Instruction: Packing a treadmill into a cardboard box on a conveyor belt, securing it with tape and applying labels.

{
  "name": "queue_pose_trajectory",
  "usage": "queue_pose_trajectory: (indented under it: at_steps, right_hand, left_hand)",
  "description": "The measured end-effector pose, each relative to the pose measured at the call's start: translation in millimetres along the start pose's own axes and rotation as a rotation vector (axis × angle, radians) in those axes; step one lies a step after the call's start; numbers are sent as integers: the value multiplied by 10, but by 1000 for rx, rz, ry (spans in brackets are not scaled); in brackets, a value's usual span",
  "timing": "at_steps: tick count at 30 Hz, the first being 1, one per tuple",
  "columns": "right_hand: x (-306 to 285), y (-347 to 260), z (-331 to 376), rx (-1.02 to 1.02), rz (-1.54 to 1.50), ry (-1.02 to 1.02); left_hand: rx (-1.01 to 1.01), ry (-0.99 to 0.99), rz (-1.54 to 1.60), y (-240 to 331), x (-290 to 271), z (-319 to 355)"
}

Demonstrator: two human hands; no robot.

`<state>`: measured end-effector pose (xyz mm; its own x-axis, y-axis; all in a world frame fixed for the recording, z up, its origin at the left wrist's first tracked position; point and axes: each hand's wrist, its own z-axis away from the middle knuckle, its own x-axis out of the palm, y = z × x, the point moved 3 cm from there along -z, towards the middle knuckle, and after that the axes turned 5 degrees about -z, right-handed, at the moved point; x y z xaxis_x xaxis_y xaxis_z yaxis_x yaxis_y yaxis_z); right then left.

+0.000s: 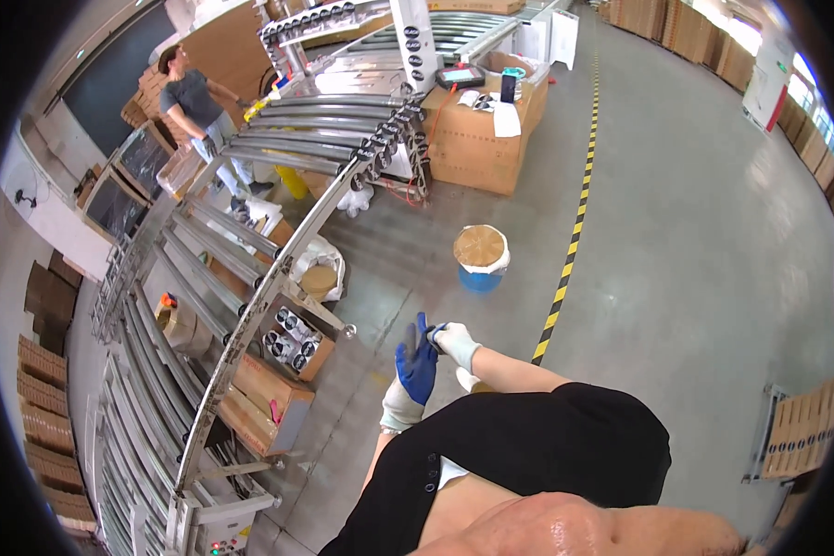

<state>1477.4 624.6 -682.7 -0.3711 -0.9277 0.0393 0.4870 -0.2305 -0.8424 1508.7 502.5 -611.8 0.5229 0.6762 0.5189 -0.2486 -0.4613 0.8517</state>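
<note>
Both my hands wear white knit gloves with blue coated palms, held together in front of my body beside the roller conveyor (241, 343). My left hand (416, 372) points up and away with its fingers stretched out and the blue palm showing. Against its fingers on the right side, my right hand (452, 343) is closed, apparently pinching the left glove; the exact contact is small and partly hidden. Beneath my right forearm a pale rounded object (471, 380) shows only in part, its kind unclear.
The conveyor curves along my left. Cartons (267, 398) and a box of white rolls (294, 341) sit under it. Ahead stand a blue drum (480, 269) and a large carton (477, 148). A person (195, 111) stands beyond the rollers. Yellow-black tape (574, 232) marks the floor.
</note>
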Motion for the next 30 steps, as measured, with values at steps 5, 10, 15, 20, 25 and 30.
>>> queue_pose_trajectory:
  at_steps: [5,10,15,20,25,30]
  right_hand:
    - [231,-78,-732,-139,282,-10]
    - [557,-756,-1236,-78,-60,-166]
    - [1082,-679,-1596,27,-14,-243]
    - [1750,-840,-1621,39,293,-416]
    - [2572,-881,-1135,-240,569,-781]
    - [3299,-318,-1070,477,280,-1080]
  left_hand:
    - [122,81,-2321,3,-683,-170]
    - [-239,473,304,963,-612,173]
    - [-277,884,-89,990,-986,20]
    - [-114,1419,-435,1121,-1582,83]
    - [-330,1437,-879,1082,-2099,-2]
    - [-352,1133,-1246,1359,-2430,-238]
